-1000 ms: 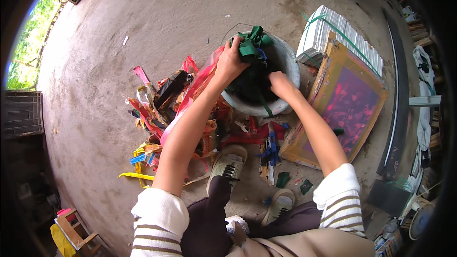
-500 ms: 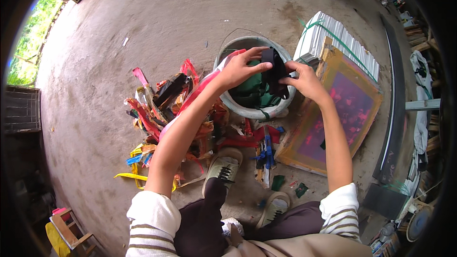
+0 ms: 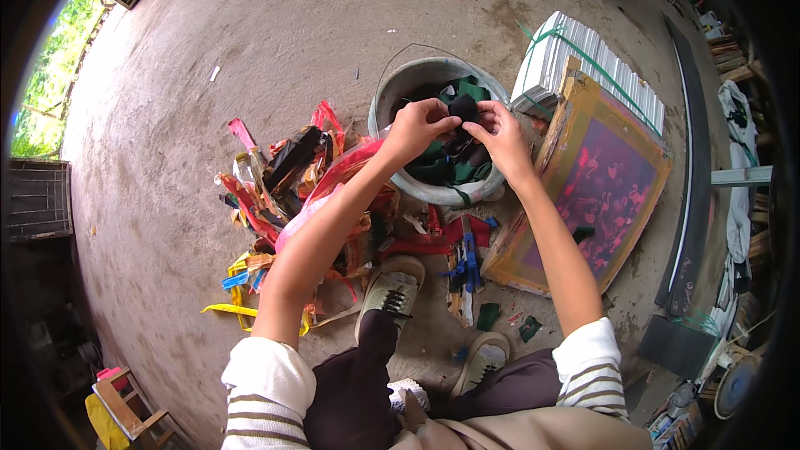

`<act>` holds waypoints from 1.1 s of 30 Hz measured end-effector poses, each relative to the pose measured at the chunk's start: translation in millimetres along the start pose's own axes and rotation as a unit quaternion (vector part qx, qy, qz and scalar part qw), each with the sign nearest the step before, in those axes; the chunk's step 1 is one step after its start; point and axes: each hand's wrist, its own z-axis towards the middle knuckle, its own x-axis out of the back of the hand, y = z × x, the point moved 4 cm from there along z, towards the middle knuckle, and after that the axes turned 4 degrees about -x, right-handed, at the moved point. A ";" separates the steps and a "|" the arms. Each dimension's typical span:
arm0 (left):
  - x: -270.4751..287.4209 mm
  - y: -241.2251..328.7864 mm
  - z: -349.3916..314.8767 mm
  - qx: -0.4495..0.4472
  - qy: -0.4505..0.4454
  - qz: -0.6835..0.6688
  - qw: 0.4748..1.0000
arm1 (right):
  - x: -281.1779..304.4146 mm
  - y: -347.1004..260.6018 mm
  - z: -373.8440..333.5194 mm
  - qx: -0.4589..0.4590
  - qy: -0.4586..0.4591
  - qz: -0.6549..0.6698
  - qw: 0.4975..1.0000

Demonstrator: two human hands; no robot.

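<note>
Over the grey bucket [image 3: 386, 98], a piece of black fabric [image 3: 463, 107] is pinched between my two hands. My left hand [image 3: 418, 127] grips its left side with thumb and fingers. On the other side my right hand [image 3: 500, 137] has its thumb and fingers closed on the same piece. Below them in the bucket lie dark green cloth pieces [image 3: 477, 168], partly covered by my hands. A pile of torn tape and plastic strips [image 3: 292, 162] in red, black, orange and yellow lies left of the bucket, partly behind my left forearm.
Right of the bucket stand a strapped stack of white sheets [image 3: 575, 54] and a framed printing screen [image 3: 600, 175] leaning on it. Blue and red strips [image 3: 469, 254] and green scraps [image 3: 530, 329] lie near my shoes [image 3: 389, 296]. A small wooden stool [image 3: 129, 404] is at lower left.
Both hands have come closer together over the bucket. The black fabric, hanging long before, is now bunched between my fingers. The red-pink strip near my left forearm has slipped lower, away from the bucket.
</note>
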 end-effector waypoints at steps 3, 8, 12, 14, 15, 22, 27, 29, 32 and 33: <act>0.3 10.1 -6.3 -0.014 0.017 0.102 0.995 | 5.8 -2.3 -1.1 -0.016 -0.006 0.013 1.000; 8.9 17.8 -10.0 -0.027 -0.009 0.220 0.975 | 24.7 -35.2 -7.7 0.022 0.061 -0.160 0.985; 7.8 23.8 -11.4 -0.140 -0.046 0.207 0.967 | 33.4 -56.9 -13.3 0.126 0.089 -0.235 0.960; 9.3 30.6 -12.7 -0.155 -0.081 0.193 0.965 | 38.2 -64.5 -16.4 0.146 0.103 -0.283 0.942; 9.7 35.6 -13.6 -0.167 -0.093 0.196 0.962 | 39.7 -67.5 -17.4 0.157 0.110 -0.307 0.932; 5.1 46.1 -20.0 -0.175 0.002 0.173 0.969 | 42.3 -69.8 -14.3 0.060 0.089 -0.146 0.983; -12.6 49.4 -20.0 -0.145 -0.012 0.072 0.987 | 55.5 -70.0 -26.6 -0.021 0.067 0.009 0.997; -23.6 49.7 -22.6 -0.123 -0.043 -0.045 0.990 | 64.9 -77.4 -39.4 -0.029 0.088 0.011 0.996; -51.9 74.3 -30.4 -0.124 -0.126 -0.052 0.983 | 95.6 -86.6 -65.2 -0.032 0.129 -0.005 0.991; -60.1 80.3 -32.5 -0.107 -0.150 -0.056 0.981 | 104.5 -91.7 -75.1 -0.033 0.141 -0.015 0.989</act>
